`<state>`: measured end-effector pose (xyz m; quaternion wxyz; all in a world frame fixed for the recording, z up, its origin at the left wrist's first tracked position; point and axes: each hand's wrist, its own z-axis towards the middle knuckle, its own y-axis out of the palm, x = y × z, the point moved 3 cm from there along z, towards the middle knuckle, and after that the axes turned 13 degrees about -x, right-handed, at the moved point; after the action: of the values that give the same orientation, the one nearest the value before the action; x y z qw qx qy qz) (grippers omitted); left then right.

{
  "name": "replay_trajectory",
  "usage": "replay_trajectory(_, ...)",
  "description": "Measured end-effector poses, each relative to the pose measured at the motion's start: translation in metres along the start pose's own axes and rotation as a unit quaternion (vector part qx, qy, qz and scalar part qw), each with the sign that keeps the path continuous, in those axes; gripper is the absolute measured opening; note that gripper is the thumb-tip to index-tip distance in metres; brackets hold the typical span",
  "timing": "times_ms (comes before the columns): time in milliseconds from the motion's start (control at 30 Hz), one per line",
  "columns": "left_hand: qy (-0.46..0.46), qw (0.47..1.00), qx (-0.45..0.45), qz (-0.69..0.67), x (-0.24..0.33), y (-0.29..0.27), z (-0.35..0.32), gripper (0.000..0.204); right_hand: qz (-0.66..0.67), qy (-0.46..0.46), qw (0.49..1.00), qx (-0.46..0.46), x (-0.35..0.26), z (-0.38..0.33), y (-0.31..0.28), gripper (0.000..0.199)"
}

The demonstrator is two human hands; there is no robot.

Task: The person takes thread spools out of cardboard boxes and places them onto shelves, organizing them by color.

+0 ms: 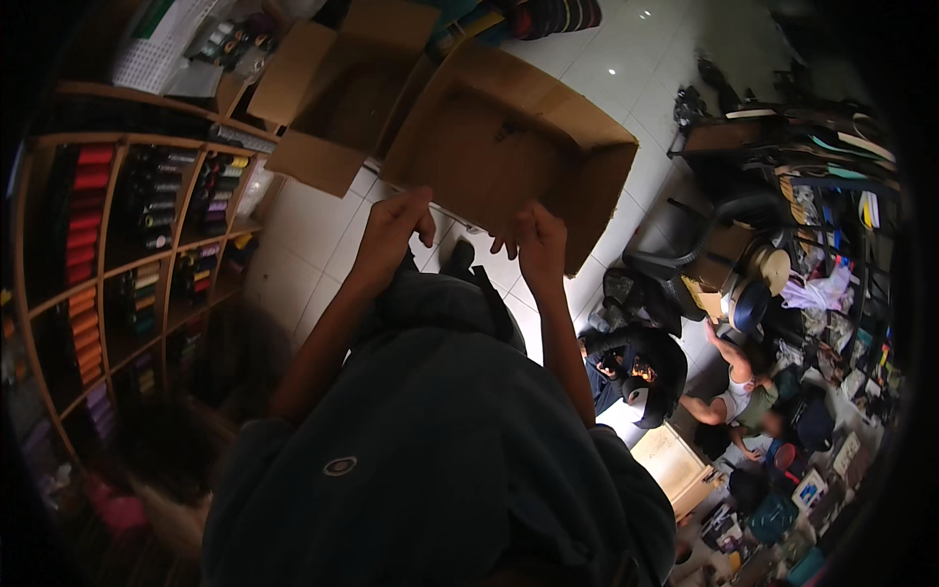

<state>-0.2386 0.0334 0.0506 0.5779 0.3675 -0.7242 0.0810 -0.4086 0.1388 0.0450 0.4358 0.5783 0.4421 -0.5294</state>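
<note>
In front of me sits a large open cardboard box (479, 147), its inside showing mostly bare brown walls. My left hand (393, 230) is raised at its near left corner, fingers curled together as in a pinch. Close to the box's near right side, my right hand (536, 240) is closed too, with some fingers bent downward. Both hands overlap the box's near edge in the picture; whether they touch it cannot be told. Anything between the fingers is too small or hidden to make out. A second open cardboard box (357, 93) with spread flaps stands beside the first.
Wooden shelving (117, 191) along the left holds many thread spools (86, 210). White tiled floor (303, 259) lies around the boxes. To the right are a black chair (670, 235), seated people, a lit pale table (670, 465) and cluttered racks (802, 142). Striped fabric (558, 15) lies beyond.
</note>
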Motion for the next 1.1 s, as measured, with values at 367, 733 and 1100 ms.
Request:
replay_trajectory(367, 0.043, 0.992, 0.117, 0.008, -0.02, 0.042, -0.049, 0.018, -0.015, -0.003, 0.993, -0.117, 0.002, -0.011, -0.012, 0.019)
replay_trajectory(733, 0.096, 0.988, 0.116, -0.04, -0.018, 0.037, -0.08, 0.024, 0.018, -0.039, 0.989, -0.139, -0.008, -0.017, 0.007, 0.014)
replay_trajectory(1100, 0.094, 0.992, 0.073, -0.049, -0.02, -0.019, -0.147, 0.033, -0.014, -0.004, 0.993, -0.118, 0.003, -0.042, 0.094, 0.014)
